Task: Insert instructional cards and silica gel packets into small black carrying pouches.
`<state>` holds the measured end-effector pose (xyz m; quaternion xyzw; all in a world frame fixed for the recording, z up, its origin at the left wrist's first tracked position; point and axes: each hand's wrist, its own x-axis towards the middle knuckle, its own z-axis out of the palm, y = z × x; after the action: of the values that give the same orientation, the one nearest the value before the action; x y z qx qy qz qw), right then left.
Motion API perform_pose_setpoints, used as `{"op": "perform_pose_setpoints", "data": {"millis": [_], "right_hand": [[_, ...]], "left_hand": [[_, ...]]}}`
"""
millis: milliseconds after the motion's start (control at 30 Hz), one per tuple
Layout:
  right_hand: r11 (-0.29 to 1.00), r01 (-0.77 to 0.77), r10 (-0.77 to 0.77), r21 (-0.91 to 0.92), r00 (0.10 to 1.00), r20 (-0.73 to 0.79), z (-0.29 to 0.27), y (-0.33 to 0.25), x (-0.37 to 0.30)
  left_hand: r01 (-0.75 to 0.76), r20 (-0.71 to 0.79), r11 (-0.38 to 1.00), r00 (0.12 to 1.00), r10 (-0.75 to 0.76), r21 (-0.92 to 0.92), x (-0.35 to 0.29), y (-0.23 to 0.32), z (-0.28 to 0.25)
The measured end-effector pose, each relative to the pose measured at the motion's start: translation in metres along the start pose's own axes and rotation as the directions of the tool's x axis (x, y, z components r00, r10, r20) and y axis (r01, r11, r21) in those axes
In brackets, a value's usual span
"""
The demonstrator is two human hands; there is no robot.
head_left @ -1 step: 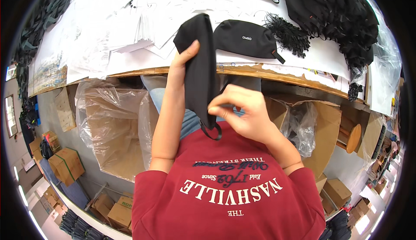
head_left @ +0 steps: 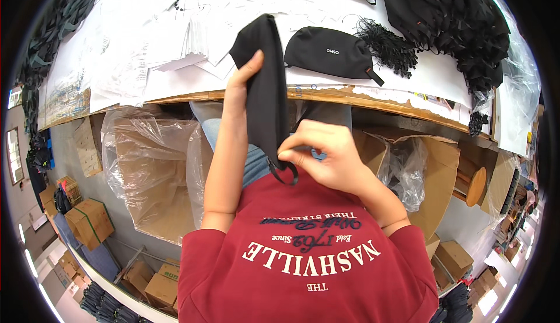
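A black fabric pouch (head_left: 263, 90) is held up over my lap, just off the table's near edge, with its long side running toward me. My left hand (head_left: 238, 81) grips its left side, thumb lying along the cloth. At the near end, my right hand (head_left: 321, 151) pinches the pouch's edge with thumb and forefinger, close to a black strap loop (head_left: 287, 177) that hangs down. Whether a zipper pull is between those fingers is hidden. Another black pouch (head_left: 326, 52) with small white print and a side tab lies flat on the table just beyond.
White paper sheets and tags (head_left: 186, 43) cover the table (head_left: 332, 94). At the back right lie a bundle of black cords (head_left: 388, 46) and a heap of black pouches (head_left: 443, 14). Plastic-lined cardboard boxes (head_left: 154, 171) stand below the edge, with a wooden stool (head_left: 475, 184) at right.
The pouch's far end has tilted slightly to the left together with my left hand. My right hand has shifted a little along the near end.
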<state>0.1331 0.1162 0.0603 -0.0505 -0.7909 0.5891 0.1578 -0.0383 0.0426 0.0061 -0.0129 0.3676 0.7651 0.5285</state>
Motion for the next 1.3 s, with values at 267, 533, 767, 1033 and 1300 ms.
{"op": "perform_pose_setpoints", "data": {"millis": [267, 533, 767, 1033, 1300], "right_hand": [[0.999, -0.033, 0.034, 0.022, 0.998, -0.054, 0.002, -0.002, 0.005], [0.991, -0.103, 0.105, 0.091, 0.994, -0.022, 0.006, -0.001, -0.004], [0.982, -0.031, 0.018, -0.185, 0.997, -0.072, -0.012, 0.007, -0.001], [0.633, 0.106, -0.063, -0.767, 0.994, 0.085, -0.023, 0.009, 0.003], [0.968, -0.016, -0.056, -0.251, 0.959, -0.277, -0.043, 0.013, 0.009]], "left_hand": [[-0.003, 0.001, 1.0, 1.0, 0.003, 0.024, 0.001, -0.001, 0.005], [0.023, -0.033, 0.995, 0.999, -0.026, -0.094, 0.003, 0.003, 0.001], [0.019, -0.09, 0.996, 0.996, -0.026, -0.083, 0.004, 0.0, -0.011], [0.036, -0.143, 0.935, 0.985, -0.092, -0.353, -0.006, -0.018, -0.017], [-0.421, -0.133, 0.829, 0.858, 0.495, 0.368, -0.04, -0.035, -0.014]]}}
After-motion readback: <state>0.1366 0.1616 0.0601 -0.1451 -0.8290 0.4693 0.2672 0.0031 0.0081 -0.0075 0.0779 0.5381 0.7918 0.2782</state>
